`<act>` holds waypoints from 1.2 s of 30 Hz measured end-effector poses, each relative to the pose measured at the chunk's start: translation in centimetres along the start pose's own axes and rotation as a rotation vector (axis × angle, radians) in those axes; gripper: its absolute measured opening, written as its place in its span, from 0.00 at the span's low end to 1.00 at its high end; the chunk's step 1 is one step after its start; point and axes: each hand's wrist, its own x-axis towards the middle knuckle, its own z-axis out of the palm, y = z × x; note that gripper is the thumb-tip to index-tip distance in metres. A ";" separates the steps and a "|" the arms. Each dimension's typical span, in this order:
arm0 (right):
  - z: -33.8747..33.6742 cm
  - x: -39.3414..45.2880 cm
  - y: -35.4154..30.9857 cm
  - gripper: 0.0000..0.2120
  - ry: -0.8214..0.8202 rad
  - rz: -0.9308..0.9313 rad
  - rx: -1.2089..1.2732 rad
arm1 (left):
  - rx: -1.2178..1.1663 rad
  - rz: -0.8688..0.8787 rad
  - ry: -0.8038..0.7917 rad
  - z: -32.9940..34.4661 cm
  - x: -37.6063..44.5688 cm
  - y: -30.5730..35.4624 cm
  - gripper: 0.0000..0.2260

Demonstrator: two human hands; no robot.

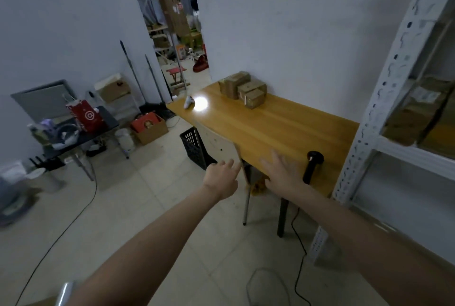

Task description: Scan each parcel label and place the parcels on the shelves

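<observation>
Lower centre, the right hand (pixel 283 172) is hovering released beside the black scanner (pixel 312 165), presumably to take it; the left hand (pixel 221 177) is empty, fingers loose; parcels (pixel 243 89) are waiting upper centre.

1. Both hands reach toward the near end of the wooden table (pixel 270 121); the left hand (pixel 222 179) is off its edge, fingers loosely extended.
2. The right hand (pixel 283 172) is spread flat over the near edge.
3. A black scanner (pixel 312 165) lies just beside it, near the table's near right corner.
4. Brown parcels (pixel 243 90) are stacked at the far edge against the wall.
5. The white metal shelves (pixel 384 99) stand to the right.
</observation>
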 end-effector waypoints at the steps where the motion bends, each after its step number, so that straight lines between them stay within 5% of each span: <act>1: 0.3 1.3 -0.1 0.20 -0.011 0.008 0.006 | -0.008 0.000 -0.009 0.2 0.8 -0.7 0.21; 17: -0.4 29.6 7.7 0.30 -0.061 0.137 0.100 | 0.102 0.077 -0.009 -2.4 27.0 -12.9 0.23; 25: 0.1 37.9 11.7 0.27 -0.096 0.152 0.098 | 0.059 0.089 -0.060 0.2 37.8 -15.9 0.24; 36: 5.0 53.7 14.1 0.39 -0.146 0.317 0.145 | -0.024 0.179 -0.017 5.5 56.2 -22.0 0.24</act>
